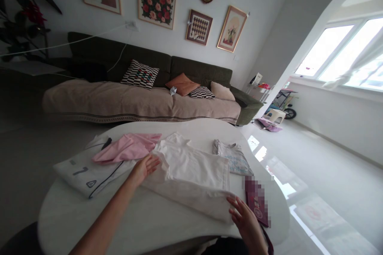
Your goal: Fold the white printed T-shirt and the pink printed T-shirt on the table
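Lying across the table [66,215], the white shirt [194,167] looks light, soft and floppy, best held by its edges; left hand [146,167] and right hand [247,223] rest at opposite ends, fingers loose.

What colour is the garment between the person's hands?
The garment is white, shown best in the head view.

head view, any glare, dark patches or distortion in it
In the head view, the window blows out to white and the glossy floor shows bright reflections; the plant sits in gloom; shading on the white shirt is soft; blocky pixels cover the maroon item; the room leans at a slant.
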